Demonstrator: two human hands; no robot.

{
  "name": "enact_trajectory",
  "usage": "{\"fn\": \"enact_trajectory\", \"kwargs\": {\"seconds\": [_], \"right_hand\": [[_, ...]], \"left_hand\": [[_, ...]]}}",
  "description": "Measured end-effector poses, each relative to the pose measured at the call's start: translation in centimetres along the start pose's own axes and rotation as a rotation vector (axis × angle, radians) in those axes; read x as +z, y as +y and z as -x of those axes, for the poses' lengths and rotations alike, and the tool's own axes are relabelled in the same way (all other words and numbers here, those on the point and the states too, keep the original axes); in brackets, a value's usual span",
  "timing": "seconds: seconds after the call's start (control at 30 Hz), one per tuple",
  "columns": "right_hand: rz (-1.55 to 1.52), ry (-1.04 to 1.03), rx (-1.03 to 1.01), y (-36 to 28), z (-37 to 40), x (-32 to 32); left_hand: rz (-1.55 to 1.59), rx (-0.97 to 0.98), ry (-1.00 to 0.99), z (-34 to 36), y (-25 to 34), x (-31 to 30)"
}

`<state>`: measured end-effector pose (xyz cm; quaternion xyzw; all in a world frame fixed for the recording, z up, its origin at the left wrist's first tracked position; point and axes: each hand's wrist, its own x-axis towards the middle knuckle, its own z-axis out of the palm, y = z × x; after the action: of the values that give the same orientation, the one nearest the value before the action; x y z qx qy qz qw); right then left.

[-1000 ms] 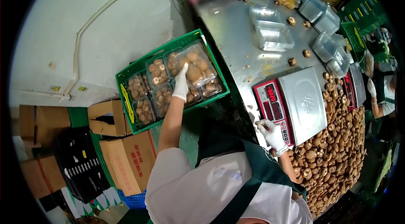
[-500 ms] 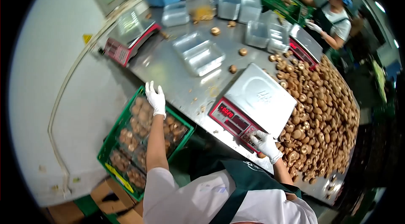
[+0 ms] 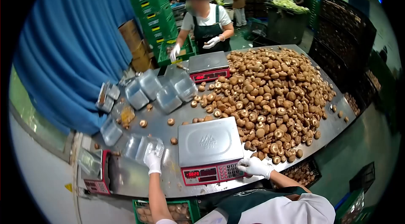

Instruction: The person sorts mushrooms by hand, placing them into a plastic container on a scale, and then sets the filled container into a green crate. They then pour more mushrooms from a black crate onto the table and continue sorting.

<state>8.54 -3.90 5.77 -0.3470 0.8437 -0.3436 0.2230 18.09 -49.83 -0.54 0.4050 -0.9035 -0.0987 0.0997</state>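
Note:
My left hand (image 3: 153, 160), in a white glove, has its fingers closed on the near edge of a clear plastic tray (image 3: 148, 144). Another clear tray (image 3: 132, 144) lies right beside it on the left. My right hand (image 3: 255, 167), also gloved, rests at the right end of the keypad of a red weighing scale (image 3: 207, 144), with its fingers stretched out and nothing visible in them. The scale's metal plate is bare and its red display is lit. Behind my right hand spreads a big heap of brown mushrooms (image 3: 270, 101).
More clear trays (image 3: 168, 98) stand at the back left. A second scale (image 3: 93, 173) sits at the left corner, a third (image 3: 208, 66) across the table. Below the near edge is a green crate (image 3: 195, 210) of packed mushrooms. A gloved co-worker (image 3: 209, 21) stands opposite.
My left hand has moved from above the green crate to the clear tray on the table. My right hand stays by the scale's keypad. The view has swung right and up.

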Motion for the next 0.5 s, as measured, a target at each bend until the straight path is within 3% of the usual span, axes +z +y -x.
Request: {"fn": "enact_trajectory", "kwargs": {"seconds": [0.03, 0.17, 0.23, 0.33, 0.43, 0.5], "right_hand": [[0.025, 0.047, -0.029, 1.0, 0.3, 0.3], [0.041, 0.098, 0.038, 2.3, 1.5, -0.3], [-0.012, 0.132, 0.044, 2.7, 2.0, -0.7], [-0.038, 0.151, 0.056, 3.5, 2.4, -1.2], [-0.058, 0.200, 0.034, 4.7, 2.7, -1.5], [-0.011, 0.217, 0.000, 5.7, 2.6, -1.5]], "left_hand": [[0.026, -0.046, 0.057, -1.4, -1.6, 2.0], [0.028, -0.086, 0.051, -1.1, -0.2, -2.0], [0.173, -0.146, 0.020, -1.5, -0.6, -3.5], [0.433, -0.222, 0.169, -3.9, -3.2, -4.2], [0.363, -0.168, 0.456, -3.3, -1.0, -7.8], [0.422, -0.056, 0.502, -2.7, 1.3, -8.9]]}}
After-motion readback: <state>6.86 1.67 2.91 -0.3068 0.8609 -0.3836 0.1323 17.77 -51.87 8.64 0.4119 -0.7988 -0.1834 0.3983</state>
